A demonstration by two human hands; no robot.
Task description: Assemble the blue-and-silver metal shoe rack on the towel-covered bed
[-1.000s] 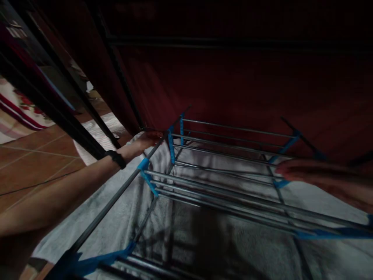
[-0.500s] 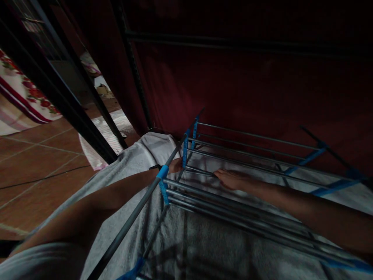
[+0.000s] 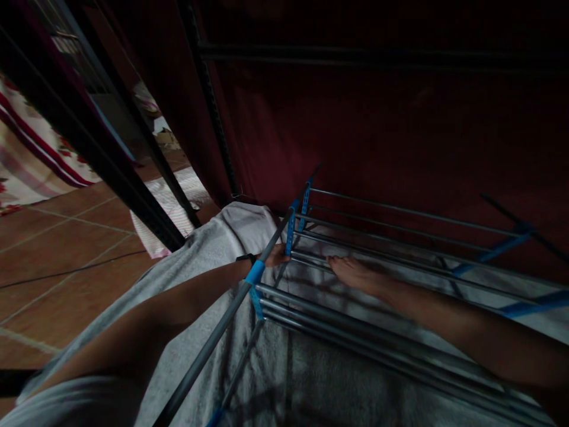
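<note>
A rack of grey metal tubes (image 3: 377, 228) joined by blue plastic connectors lies in front of me. My left hand (image 3: 276, 256) reaches behind the near slanted pole (image 3: 213, 338) and closes at the lower end of a perforated blue connector (image 3: 290, 234). That pole hides part of the wrist, where a dark band shows. My right hand (image 3: 351, 274) is closed, palm down, around the short visible end of a tube (image 3: 309, 259) running into that connector. Nearer to me, several parallel tubes (image 3: 355, 329) run from another blue connector (image 3: 255, 296).
Under the rack spreads a rumpled grey blanket (image 3: 200, 261). A dark red curtain (image 3: 377, 136) hangs behind, with a black metal frame bar (image 3: 333, 54) across it. Left are black posts (image 3: 111, 160), a tiled floor (image 3: 80, 237) with a cable, and a striped cloth (image 3: 151, 216).
The view has swung slightly, so the rack sits further right in the picture. My right hand is a little closer to the blue connector; my left hand stays at it.
</note>
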